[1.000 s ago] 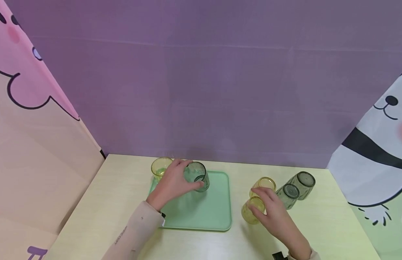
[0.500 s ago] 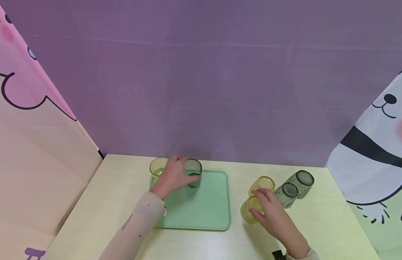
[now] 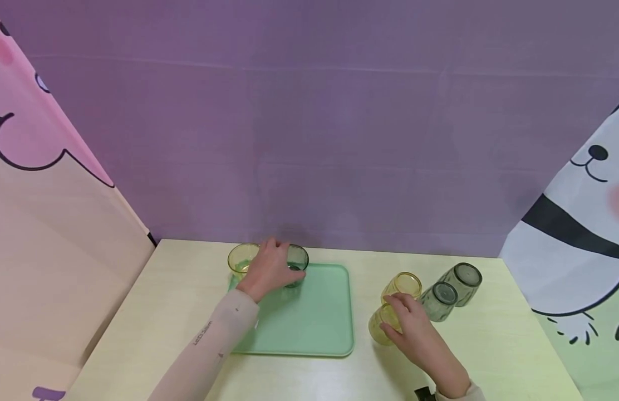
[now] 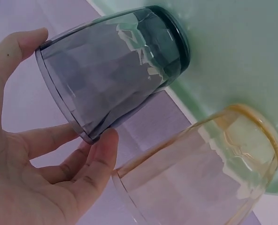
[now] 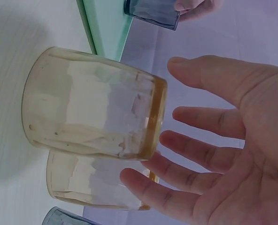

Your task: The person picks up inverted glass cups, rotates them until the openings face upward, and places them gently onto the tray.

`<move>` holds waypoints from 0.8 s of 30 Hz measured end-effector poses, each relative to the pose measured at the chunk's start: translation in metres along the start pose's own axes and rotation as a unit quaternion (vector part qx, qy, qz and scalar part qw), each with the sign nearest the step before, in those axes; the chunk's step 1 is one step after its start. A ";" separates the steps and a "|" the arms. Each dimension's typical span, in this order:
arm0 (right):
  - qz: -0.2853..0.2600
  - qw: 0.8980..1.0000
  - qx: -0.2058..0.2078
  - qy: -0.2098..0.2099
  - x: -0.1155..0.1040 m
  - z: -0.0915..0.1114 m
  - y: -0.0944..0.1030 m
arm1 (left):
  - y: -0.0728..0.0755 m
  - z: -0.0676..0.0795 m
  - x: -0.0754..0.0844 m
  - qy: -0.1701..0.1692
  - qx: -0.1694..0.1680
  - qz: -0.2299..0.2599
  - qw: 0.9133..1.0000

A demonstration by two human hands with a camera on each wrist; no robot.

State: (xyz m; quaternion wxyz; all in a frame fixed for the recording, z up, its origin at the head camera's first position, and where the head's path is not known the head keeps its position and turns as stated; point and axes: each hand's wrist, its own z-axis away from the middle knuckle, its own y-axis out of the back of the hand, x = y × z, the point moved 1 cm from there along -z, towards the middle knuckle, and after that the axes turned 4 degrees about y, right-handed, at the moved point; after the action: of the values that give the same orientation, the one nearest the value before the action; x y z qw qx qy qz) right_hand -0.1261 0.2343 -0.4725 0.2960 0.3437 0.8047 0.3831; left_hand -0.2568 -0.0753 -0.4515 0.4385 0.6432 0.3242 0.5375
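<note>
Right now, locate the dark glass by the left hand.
In the head view, the dark glass is in the left hand at the far edge of the tray, right of a yellow glass.

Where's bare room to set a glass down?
Free: the green tray between left sleeve and right rim; the table between tray and upturned glasses. Crowded: the tray's far-left corner, where the left hand holds a gray glass beside a yellow glass; the upturned glasses by the right hand.
</note>
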 end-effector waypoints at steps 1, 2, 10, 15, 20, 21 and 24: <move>0.001 1.000 -0.001 0.000 0.000 0.000 0.000 | 0.000 0.000 0.000 -0.001 -0.001 -0.002 1.000; 0.002 1.000 -0.001 0.000 0.000 0.000 -0.001 | 0.000 -0.001 0.000 -0.002 -0.001 -0.005 1.000; 0.005 1.000 0.002 0.007 0.002 0.001 -0.004 | 0.007 -0.001 0.005 -0.004 -0.022 -0.045 0.999; 0.011 1.000 0.014 0.023 0.004 0.001 -0.006 | 0.010 0.000 0.007 -0.002 -0.033 -0.060 0.998; 0.013 0.999 0.019 0.029 0.005 0.002 -0.007 | 0.011 0.004 0.008 0.003 -0.033 -0.063 0.997; 0.013 0.999 0.018 0.028 0.005 0.002 -0.007 | 0.011 0.004 0.008 0.004 -0.033 -0.061 0.998; 0.015 0.999 0.014 0.029 0.006 0.002 -0.007 | 0.012 0.007 0.009 0.007 -0.032 -0.054 0.998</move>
State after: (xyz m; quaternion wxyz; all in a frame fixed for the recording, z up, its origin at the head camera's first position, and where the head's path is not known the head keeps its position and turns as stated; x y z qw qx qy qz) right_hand -0.1302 0.2364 -0.4803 0.2615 0.3488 0.8131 0.3858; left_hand -0.2491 -0.0740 -0.4369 0.4848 0.6065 0.3449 0.5274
